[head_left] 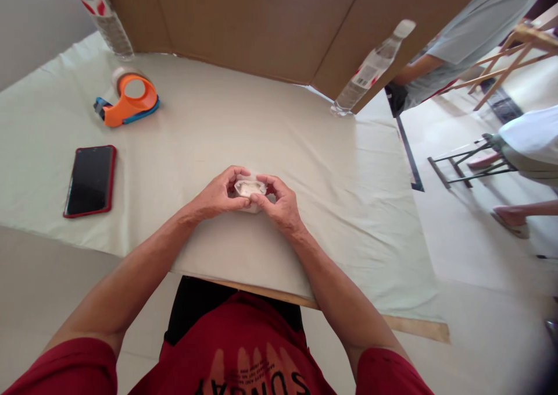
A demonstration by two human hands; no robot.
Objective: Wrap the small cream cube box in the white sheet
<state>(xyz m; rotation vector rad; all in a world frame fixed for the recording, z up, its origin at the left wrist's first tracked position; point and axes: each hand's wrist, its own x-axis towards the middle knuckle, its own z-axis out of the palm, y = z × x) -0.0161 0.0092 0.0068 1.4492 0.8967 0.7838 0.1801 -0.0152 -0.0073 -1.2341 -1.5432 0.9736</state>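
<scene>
Near the front edge of the table, a small white, angular, box-like thing (pixel 250 189) with a paler hollow or face on top sits between my hands. Its exact kind is too small to make out. My left hand (pixel 224 192) grips its left side, thumb along the near edge and fingers curled round the far side. On the right side, my right hand (pixel 279 202) closes on it in the same way, with the thumb tip at its near rim. The fingers hide both its sides.
A pale cloth (pixel 183 145) covers the table. To the left lie a phone (pixel 90 180) and an orange tape dispenser (pixel 131 101). Water bottles (pixel 107 20) (pixel 370 69) stand by a cardboard panel (pixel 244 28). Other people sit beyond the right edge near a folding stool (pixel 468 159).
</scene>
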